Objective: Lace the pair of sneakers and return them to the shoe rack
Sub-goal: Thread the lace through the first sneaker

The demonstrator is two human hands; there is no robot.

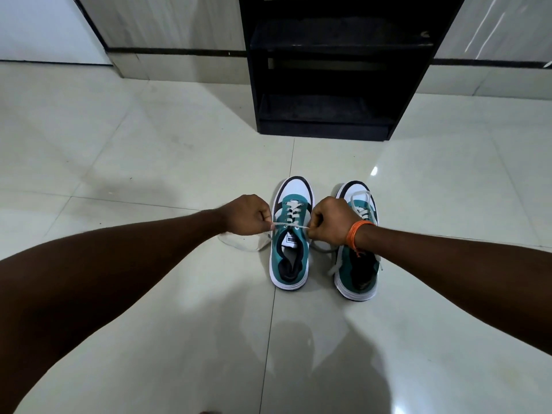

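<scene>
Both hands, left hand (249, 215) and right hand (331, 221), grip closed on one lace (286, 225), between them one sneaker (290, 234); a second sneaker (357, 264) just right.

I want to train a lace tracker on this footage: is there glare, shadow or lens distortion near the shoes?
Head view: wide-angle bending curves the floor tile seams and forearms; a small glare spot sits beyond the right sneaker; soft shadows pool on the glossy floor below the left sneaker; the lace stays sharp.
</scene>
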